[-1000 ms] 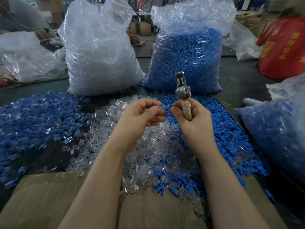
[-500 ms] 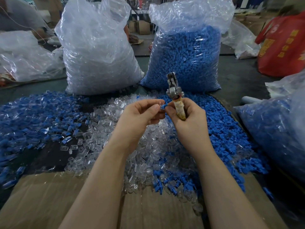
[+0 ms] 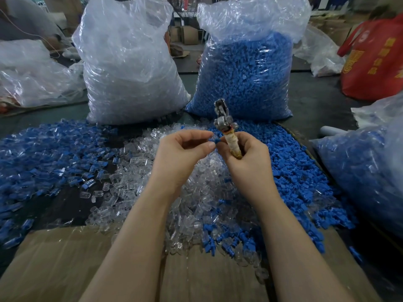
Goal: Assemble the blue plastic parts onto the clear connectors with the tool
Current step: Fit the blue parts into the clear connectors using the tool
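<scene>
The small blue plastic part (image 3: 216,141) sits between the two hands, mostly covered by fingertips, so its shape is hard to make out; whether a clear connector is pinched with it cannot be told. The far-left bags and the figure behind them are blurred, and the red fabric bag with yellow print (image 3: 375,59) is cut off at the right edge.

The left hand (image 3: 182,154) has its fingers curled inward, thumb and forefinger pinching the blue part from the left. The right hand (image 3: 246,159) is clenched round the cloth-wrapped handle of the metal hand tool (image 3: 224,123), whose steel head stands upright above the fist; its thumb tip touches the blue part from the right.

Beneath the hands lies a heap of loose clear plastic connectors (image 3: 135,171), with loose blue plastic parts (image 3: 305,188) spread to the right. Behind stand a tall transparent sack of clear pieces (image 3: 128,68) and a transparent sack of blue pieces (image 3: 246,79). Brown cardboard (image 3: 65,264) covers the near edge
</scene>
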A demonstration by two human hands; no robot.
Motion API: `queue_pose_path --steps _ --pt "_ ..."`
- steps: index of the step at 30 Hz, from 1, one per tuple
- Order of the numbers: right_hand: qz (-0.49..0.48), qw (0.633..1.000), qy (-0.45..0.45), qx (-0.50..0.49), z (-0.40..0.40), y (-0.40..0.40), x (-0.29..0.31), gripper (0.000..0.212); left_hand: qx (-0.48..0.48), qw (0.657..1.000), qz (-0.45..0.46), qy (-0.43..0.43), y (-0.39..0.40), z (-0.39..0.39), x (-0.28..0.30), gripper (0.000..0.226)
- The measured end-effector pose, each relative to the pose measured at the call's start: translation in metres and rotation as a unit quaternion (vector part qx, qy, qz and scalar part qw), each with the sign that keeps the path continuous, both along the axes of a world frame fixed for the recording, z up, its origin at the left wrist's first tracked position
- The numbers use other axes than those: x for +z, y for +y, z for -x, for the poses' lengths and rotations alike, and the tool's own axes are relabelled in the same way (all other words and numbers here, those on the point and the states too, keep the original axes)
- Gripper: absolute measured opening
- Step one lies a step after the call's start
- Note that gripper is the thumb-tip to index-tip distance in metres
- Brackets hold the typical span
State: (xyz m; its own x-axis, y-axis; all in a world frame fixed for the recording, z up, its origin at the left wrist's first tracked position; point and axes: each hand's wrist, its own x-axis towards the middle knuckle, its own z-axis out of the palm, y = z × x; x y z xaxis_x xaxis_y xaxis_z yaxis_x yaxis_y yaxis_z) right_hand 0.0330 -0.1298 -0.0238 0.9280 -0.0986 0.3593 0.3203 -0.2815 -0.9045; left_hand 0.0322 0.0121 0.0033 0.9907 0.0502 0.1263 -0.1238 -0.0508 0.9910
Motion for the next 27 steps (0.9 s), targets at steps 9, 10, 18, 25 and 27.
queue_pose_path --steps 9,10,18,25,27 --pt "0.009 1.000 0.008 0.014 0.0005 0.0011 0.0009 0.005 0.029 0.999 -0.026 -0.012 -0.0004 -0.0020 -0.0019 0.022" --pt "0.010 1.000 0.007 0.014 0.0009 0.0009 0.0007 0.006 0.028 0.999 -0.026 -0.012 -0.0003 -0.0020 -0.0022 0.022" --pt "0.002 1.000 0.008 -0.003 0.0001 -0.0049 0.0001 0.017 0.027 0.999 0.030 -0.009 0.0007 -0.0008 -0.0016 0.016" --pt "0.011 1.000 0.005 -0.003 0.0005 -0.0060 -0.0001 0.021 0.026 0.998 0.059 -0.012 0.0025 0.0000 0.0003 0.014" --pt "0.014 1.000 0.012 0.004 0.0002 -0.0065 -0.0004 0.023 0.025 0.998 0.059 -0.015 0.0021 -0.0001 0.0005 0.014"
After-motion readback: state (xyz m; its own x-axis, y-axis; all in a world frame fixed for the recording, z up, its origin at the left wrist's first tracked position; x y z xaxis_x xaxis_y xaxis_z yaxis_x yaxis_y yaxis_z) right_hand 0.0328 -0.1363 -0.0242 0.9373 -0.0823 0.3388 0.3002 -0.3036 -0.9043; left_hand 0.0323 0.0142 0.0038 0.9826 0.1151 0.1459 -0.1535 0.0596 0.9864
